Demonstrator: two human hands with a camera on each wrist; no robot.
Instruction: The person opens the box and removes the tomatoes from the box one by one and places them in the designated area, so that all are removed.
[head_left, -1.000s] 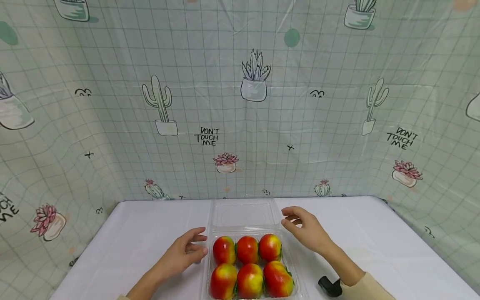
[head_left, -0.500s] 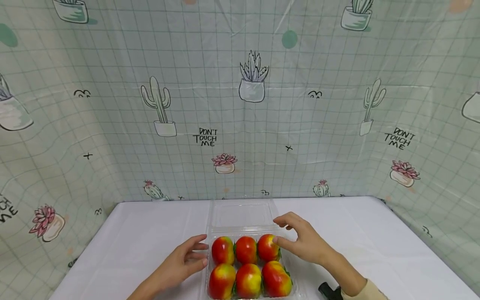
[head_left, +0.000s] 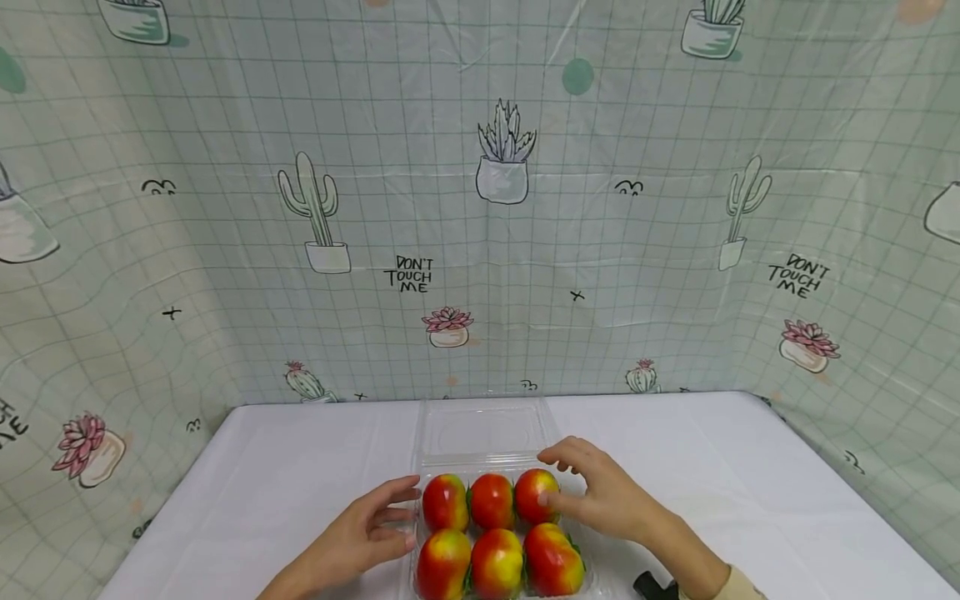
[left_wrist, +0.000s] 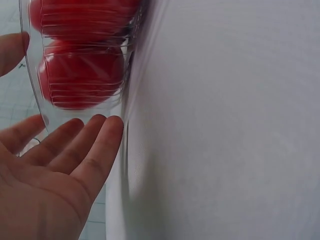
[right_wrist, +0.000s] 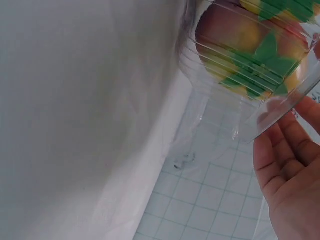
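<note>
A clear plastic clamshell box [head_left: 588, 560] stands on the table with its lid [head_left: 483, 425] folded back, away from me. Red-and-yellow fruits [head_left: 497, 562] fill it in two rows; green leafy caps [right_wrist: 262, 65] show on their right sides. At the box's left side is my left hand [head_left: 352, 529], fingers extended and spread, fingertips right at the wall and thumb by the rim. My right hand [head_left: 611, 496] is at the back right corner, fingertips at the rim [right_wrist: 260, 130] and thumb overlapping the back right fruit in the head view. Its fingers bend slightly.
The box stands on a white-covered table [head_left: 300, 450]. Near my right forearm lies a small black object [head_left: 654, 586], partly cut off by the sleeve [head_left: 738, 585]. A green checked curtain [head_left: 480, 250] with cactus prints closes off the back and both sides.
My right hand has moved left and toward me, from beside the lid to the box's back right corner. My left hand has shifted slightly nearer the box's left wall. The fruits have stayed put.
</note>
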